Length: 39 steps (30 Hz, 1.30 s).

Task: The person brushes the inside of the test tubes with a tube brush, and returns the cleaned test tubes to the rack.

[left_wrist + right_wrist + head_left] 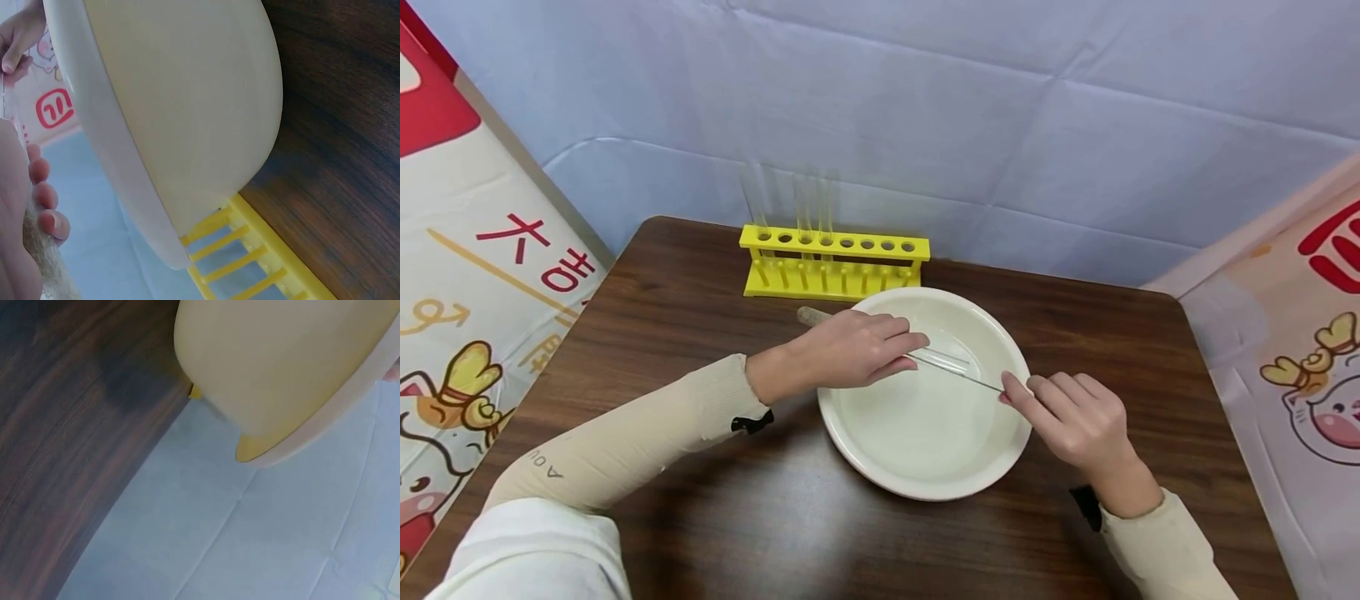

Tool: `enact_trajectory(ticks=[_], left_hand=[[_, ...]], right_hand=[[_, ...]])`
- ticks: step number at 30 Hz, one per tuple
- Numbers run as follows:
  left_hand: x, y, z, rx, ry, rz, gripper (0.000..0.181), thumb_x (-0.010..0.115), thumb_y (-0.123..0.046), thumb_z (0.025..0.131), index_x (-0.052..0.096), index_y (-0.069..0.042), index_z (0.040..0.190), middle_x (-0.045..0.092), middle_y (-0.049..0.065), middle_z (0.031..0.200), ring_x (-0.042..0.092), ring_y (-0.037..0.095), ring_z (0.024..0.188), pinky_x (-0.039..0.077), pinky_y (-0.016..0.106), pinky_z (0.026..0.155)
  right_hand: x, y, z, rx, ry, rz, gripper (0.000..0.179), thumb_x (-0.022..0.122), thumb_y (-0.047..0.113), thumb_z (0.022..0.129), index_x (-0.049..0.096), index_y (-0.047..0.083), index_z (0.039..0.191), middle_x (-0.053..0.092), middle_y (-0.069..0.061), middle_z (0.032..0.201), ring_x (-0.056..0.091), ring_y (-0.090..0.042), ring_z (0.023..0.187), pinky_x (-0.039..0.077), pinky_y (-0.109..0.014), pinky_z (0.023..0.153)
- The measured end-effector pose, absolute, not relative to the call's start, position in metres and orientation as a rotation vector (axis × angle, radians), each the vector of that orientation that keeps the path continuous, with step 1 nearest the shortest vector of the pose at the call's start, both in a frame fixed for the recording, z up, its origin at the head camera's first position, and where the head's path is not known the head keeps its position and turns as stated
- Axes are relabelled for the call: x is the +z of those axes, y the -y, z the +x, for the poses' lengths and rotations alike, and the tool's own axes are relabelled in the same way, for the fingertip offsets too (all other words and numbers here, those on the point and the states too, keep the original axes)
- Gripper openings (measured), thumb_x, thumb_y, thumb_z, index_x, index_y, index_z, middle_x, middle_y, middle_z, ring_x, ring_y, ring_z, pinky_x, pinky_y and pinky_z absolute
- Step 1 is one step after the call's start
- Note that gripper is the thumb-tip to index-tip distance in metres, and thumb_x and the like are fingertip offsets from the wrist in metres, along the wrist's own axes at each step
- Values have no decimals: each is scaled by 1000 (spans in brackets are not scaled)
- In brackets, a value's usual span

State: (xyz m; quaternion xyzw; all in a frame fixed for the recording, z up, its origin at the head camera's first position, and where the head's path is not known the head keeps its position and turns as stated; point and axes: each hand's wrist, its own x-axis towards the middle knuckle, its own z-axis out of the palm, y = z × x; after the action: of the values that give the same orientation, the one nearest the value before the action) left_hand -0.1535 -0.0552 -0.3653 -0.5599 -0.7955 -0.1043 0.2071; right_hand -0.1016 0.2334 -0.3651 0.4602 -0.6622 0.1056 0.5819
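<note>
Over the white basin (925, 450), my left hand (861, 346) grips a clear glass test tube (951, 362), its open end pointing right. A test tube brush runs along the tube, its thin wire handle (981, 383) leading out to the right. My right hand (1067, 417) pinches that wire near the basin's right rim. The beige bristle head (811, 316) shows on the other side of the left hand, in line with the tube. In the left wrist view, bristles (50, 275) lie under the curled fingers (45, 195). Most of the right hand is outside the right wrist view.
Behind the basin stands a yellow test tube rack (835, 287) with three clear test tubes (825, 204) upright in its left half. The brown wooden table (700, 275) ends at a pale cloth backdrop (887, 108). Printed panels flank both sides.
</note>
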Motion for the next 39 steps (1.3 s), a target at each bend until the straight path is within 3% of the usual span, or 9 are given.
enact_trajectory(ticks=[10,20,27,35,39], left_hand=[[-364,53,-155,-264,2194,-1551,29,66,-32,101,68,-9,118,64,1,89,61,13,70,51,25,57],[-363,54,-157,-246,2173,-1551,28,65,-33,102,68,-9,115,61,0,85,57,12,63,47,24,53],[-362,56,-157,-235,2170,-1549,28,65,-33,102,67,-9,114,61,0,84,56,12,62,47,24,52],[-361,57,-159,-240,2171,-1548,28,66,-33,101,67,-8,115,60,1,85,57,13,64,50,25,54],[-362,58,-160,-241,2159,-1548,27,67,-32,101,67,-8,114,60,1,85,57,13,64,49,25,54]], right_hand=[[-376,-237,-101,392,1654,1101,43,60,17,105,61,-2,66,56,-8,57,44,-21,43,31,-31,35],[-385,-240,-96,703,1877,1078,48,54,23,106,62,5,63,53,0,55,41,-13,46,31,-24,41],[-392,-244,-91,997,2010,1025,48,54,29,107,59,9,64,41,6,57,34,-2,52,28,-15,47],[-390,-248,-78,1341,2305,760,43,59,-12,95,49,15,62,37,4,54,32,-1,47,27,-16,43],[-386,-248,-75,1466,2362,700,46,55,-14,96,47,14,62,38,2,53,34,-5,46,28,-23,41]])
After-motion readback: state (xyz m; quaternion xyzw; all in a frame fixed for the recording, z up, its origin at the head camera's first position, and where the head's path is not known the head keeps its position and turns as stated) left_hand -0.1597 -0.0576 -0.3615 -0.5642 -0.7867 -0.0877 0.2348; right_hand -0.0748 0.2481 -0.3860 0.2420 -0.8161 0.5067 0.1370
